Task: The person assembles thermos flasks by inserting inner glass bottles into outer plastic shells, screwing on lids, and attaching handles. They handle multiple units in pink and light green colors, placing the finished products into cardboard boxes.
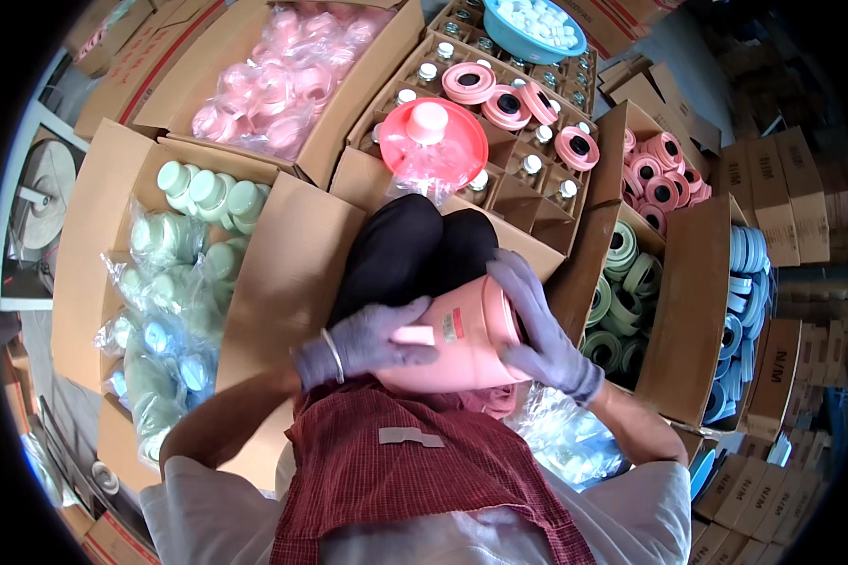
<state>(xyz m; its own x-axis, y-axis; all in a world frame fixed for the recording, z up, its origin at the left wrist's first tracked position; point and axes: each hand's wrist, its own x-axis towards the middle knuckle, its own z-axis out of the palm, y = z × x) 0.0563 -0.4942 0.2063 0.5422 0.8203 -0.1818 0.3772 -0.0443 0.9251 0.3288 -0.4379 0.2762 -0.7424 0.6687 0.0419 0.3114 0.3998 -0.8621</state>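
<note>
A red checked apron (pixel 415 471) covers the person's lap, and just above it both gloved hands clasp a pink plastic jug (pixel 462 334) lying on its side. The left hand (pixel 372 341) wraps its base end, fingers closed on it; the right hand (pixel 537 325) grips the open rim. Cardboard boxes (pixel 283 273) of pale green jugs (pixel 207 193) and pink rings (pixel 655 169) surround the knees.

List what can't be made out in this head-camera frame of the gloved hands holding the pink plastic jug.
- Pink plastic jug: its underside and base, covered by the left gloved hand and the lap.
- Jug mouth: interior hidden behind the right gloved hand.
- Small label on the jug: too small to make out.
- Stacked cardboard cartons at the right: bent and cut off by the fisheye rim.
</note>
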